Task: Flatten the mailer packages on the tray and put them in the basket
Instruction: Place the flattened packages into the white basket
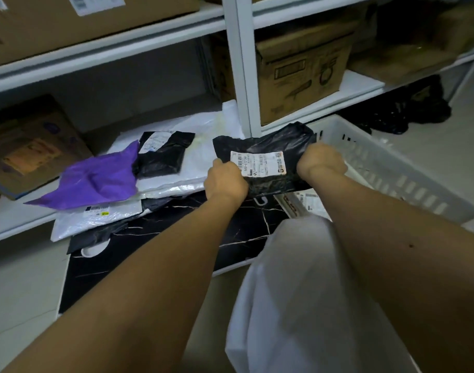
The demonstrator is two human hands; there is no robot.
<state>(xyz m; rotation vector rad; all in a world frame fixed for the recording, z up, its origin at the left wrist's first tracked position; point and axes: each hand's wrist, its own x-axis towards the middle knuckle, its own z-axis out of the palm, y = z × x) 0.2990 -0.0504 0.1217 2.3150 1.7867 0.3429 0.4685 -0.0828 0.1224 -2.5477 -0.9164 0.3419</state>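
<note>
Fingers of both hands were curled round the short ends of a crinkled black plastic mailer package with a white shipping label, the left hand pinching the end beside the label and the right hand gripping the far end, so that it hung between the marbled black tray and the white slatted plastic basket. It looked light, limp and rather slick, a thing best taken by its ends and pulled taut. Both bare forearms reached forward and slightly apart, wrists level, holding the package clear of the pile of purple, black and white mailers to the left.
</note>
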